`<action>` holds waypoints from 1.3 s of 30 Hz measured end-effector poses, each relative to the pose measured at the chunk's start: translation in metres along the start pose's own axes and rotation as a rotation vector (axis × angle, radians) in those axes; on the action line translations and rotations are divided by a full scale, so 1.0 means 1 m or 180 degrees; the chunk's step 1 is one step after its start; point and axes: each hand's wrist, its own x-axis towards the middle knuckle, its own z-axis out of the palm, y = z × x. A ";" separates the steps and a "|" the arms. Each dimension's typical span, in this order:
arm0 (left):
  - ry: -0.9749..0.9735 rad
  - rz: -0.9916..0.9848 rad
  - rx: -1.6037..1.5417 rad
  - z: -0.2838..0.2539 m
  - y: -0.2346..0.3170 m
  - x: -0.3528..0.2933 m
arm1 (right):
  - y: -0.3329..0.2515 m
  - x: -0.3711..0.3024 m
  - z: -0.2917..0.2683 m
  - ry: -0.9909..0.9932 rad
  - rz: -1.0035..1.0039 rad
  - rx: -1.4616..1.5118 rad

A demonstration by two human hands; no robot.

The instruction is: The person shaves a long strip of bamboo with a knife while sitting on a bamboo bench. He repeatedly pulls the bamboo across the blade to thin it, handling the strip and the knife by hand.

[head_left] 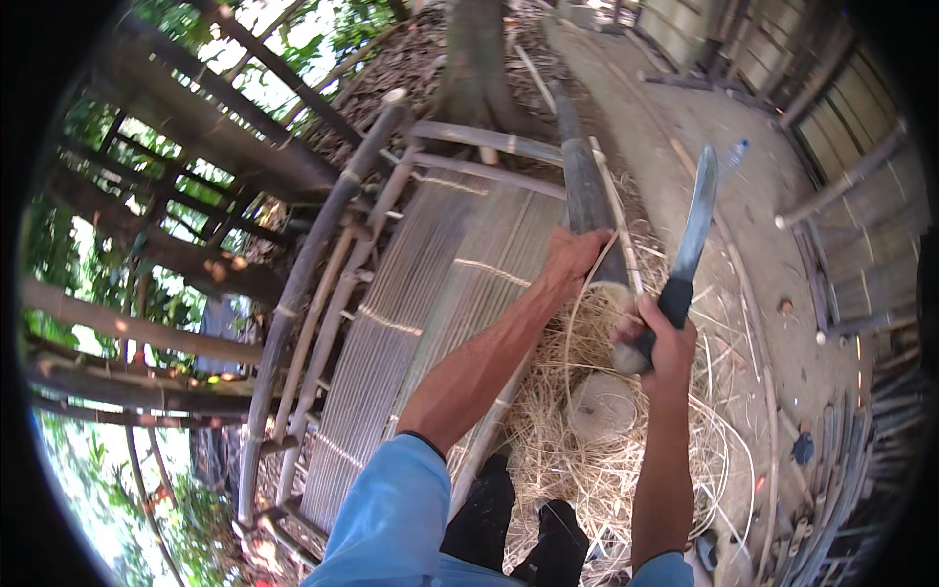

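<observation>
My right hand [670,342] is closed around the black handle of a machete [696,220], its blade pointing up and away from me. By my right thumb is the near end of a slender pale bamboo stick [614,201], which runs away along a thick dark log [584,171]. On the near part of that log, my left hand [582,256] is closed, and a thin curved bamboo strip [570,333] passes its fingertips and bends down toward the ground. The fingers' undersides are hidden. Under both hands lies a heap of pale shavings [548,430].
A slatted bamboo bench [440,254] with a pole frame stands to the left. A round wood block [602,406] sits among the shavings. Farther right are a plastic bottle [738,150], bamboo panels [856,215] and stacked bamboo pieces [831,499]. A tree trunk [476,68] rises ahead.
</observation>
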 end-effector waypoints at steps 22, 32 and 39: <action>-0.0062 0.0161 -0.0415 -0.220 0.043 -0.134 | 0.125 -0.141 -0.268 0.1274 0.0797 -0.1497; 0.3156 0.2408 0.5403 -0.297 0.080 -0.085 | 0.140 -0.137 -0.432 0.1496 0.0413 -0.2841; 0.1035 0.2209 0.5753 -0.162 -0.163 -0.183 | 0.237 0.094 -0.540 0.1202 -0.0259 -0.2934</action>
